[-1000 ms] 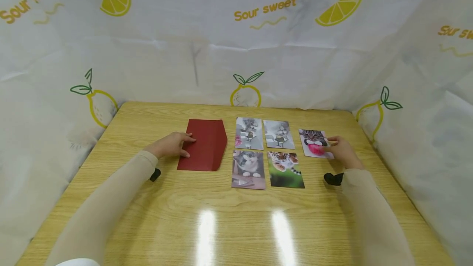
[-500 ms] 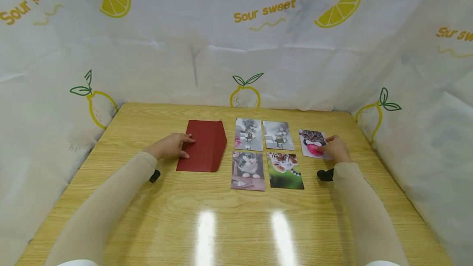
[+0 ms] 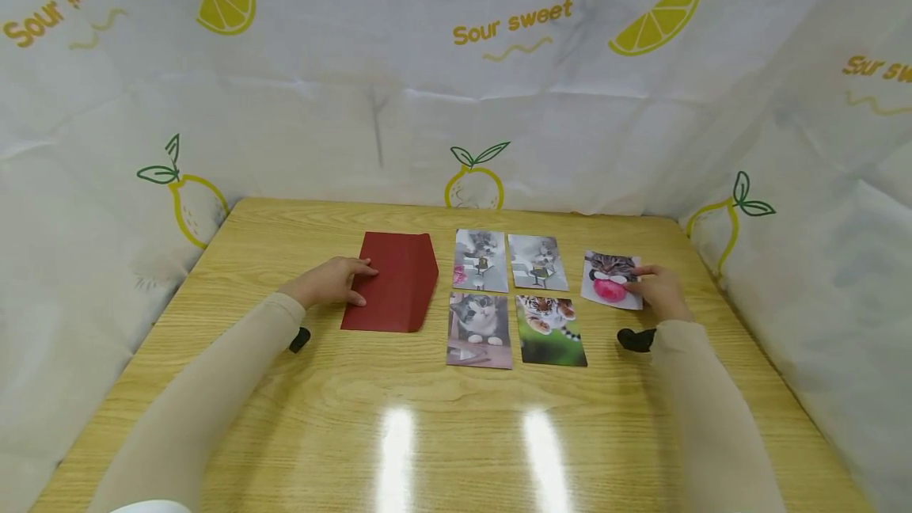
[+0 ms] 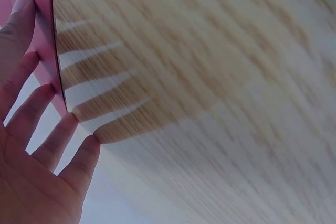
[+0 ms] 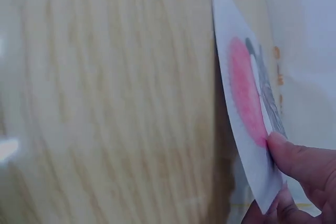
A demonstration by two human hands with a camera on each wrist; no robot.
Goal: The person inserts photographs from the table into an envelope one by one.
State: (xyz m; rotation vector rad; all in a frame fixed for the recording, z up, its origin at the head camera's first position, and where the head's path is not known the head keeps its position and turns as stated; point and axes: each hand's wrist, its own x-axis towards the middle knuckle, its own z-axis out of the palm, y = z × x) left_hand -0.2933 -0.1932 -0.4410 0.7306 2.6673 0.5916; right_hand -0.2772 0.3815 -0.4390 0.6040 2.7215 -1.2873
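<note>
The left hand point(image 3: 329, 282) rests with spread, extended fingers on the left part of a red envelope point(image 3: 392, 279); in the left wrist view its fingertips touch the envelope's edge and the wood beside it. At the right, the right hand point(image 3: 661, 291) pinches the right side of a cat card with a pink ball point(image 3: 609, 290). The right wrist view shows the thumb on the face of this card point(image 5: 247, 98), fingers behind it, and the card tilted off the wood. Between the hands lie a grey kitten card point(image 3: 480, 331) and a tiger cub card point(image 3: 549, 329).
Two more pale cat cards point(image 3: 480, 260) lie side by side above the kitten and tiger cards on the wooden table point(image 3: 463, 434). A white cloth with lemon prints point(image 3: 321, 117) hangs behind the table and along both sides.
The right hand shifted left, then back to the right, and the pink-ball card has moved slightly right and turned a little. The left hand and the envelope stay in place.
</note>
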